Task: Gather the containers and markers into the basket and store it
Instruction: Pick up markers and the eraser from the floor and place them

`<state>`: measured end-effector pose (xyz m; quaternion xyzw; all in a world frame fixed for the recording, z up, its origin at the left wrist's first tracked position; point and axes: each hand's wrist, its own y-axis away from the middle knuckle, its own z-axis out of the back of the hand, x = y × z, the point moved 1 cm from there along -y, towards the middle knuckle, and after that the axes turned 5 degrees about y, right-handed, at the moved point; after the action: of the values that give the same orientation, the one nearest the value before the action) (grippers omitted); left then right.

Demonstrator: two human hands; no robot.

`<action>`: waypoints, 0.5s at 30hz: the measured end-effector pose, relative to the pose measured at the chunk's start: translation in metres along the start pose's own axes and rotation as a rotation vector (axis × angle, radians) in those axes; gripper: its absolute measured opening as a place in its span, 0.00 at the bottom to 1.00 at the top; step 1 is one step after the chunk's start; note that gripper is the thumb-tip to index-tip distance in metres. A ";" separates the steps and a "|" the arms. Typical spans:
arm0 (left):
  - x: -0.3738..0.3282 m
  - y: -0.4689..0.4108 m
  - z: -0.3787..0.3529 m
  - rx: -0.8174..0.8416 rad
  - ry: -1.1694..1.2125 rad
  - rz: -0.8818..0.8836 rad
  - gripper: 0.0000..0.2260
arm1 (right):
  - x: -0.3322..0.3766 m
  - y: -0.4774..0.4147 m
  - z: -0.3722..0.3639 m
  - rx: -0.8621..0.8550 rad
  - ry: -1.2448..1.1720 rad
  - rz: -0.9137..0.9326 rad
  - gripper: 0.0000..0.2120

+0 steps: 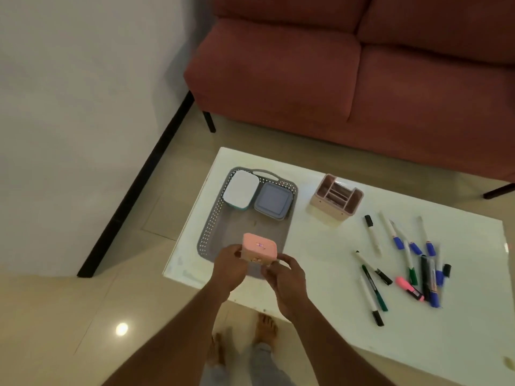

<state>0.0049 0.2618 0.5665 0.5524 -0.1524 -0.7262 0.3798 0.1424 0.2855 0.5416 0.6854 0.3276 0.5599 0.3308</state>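
Observation:
A grey perforated basket (pixel 211 218) lies on the left part of the white table (pixel 320 246). Inside its far end sit a white-lidded container (pixel 241 190) and a blue-grey square container (pixel 273 200). Over the basket's near end I hold a small pink container (pixel 259 247) between both hands: my left hand (pixel 230 270) grips its left side and my right hand (pixel 287 280) its right side. A pink compartment organizer (pixel 337 197) stands right of the basket. Several markers (pixel 409 263) lie scattered on the right side of the table.
A red sofa (pixel 348 73) stands behind the table. A white wall with a black skirting runs along the left. Beige tiled floor surrounds the table, and my bare feet (pixel 264 330) are at its near edge.

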 end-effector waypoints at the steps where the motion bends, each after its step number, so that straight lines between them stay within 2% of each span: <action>1: 0.007 -0.024 -0.002 0.004 -0.007 -0.004 0.17 | 0.001 -0.021 -0.011 -0.030 0.037 0.029 0.13; 4: 0.029 -0.089 -0.007 -0.019 0.097 0.002 0.12 | -0.003 -0.087 -0.038 -0.123 0.144 0.097 0.07; 7: 0.048 -0.143 -0.010 -0.081 0.171 -0.016 0.09 | -0.016 -0.141 -0.053 -0.214 0.234 0.136 0.07; 11: 0.068 -0.197 -0.013 -0.070 0.008 -0.103 0.11 | -0.042 -0.190 -0.063 -0.249 0.372 0.202 0.06; 15: 0.074 -0.216 -0.015 -0.080 -0.067 -0.178 0.12 | -0.057 -0.200 -0.072 -0.251 0.352 0.297 0.09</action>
<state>-0.0717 0.3547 0.3720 0.5236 -0.0864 -0.7806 0.3301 0.0470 0.3581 0.3574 0.5717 0.2039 0.7492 0.2652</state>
